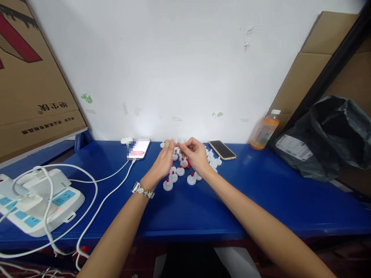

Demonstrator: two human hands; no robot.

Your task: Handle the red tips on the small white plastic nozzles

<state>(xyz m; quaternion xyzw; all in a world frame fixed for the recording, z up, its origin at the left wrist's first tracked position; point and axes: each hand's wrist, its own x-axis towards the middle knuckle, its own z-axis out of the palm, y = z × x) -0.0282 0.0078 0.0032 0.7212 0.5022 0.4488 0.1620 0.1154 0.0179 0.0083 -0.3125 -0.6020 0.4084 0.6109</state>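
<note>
My left hand (165,157) and my right hand (196,153) meet close together at the back middle of the blue table, fingers pinched. Whatever sits between their fingertips is too small and covered to make out. Below and around them lie several white plastic nozzle caps; one with a red tip (167,185) stands upright nearest me, and another red-tipped cap (191,179) is under my right wrist. White caps without red tips (218,161) lie to the right of my right hand. Small loose red tips (188,165) show between the hands.
A lit phone (142,148) with a cable lies left, a dark phone (222,150) right. A white power strip (58,208) with looping cords occupies the table's left. An orange drink bottle (265,129) and black plastic bag (324,135) stand right. A white wall (191,69) rises behind.
</note>
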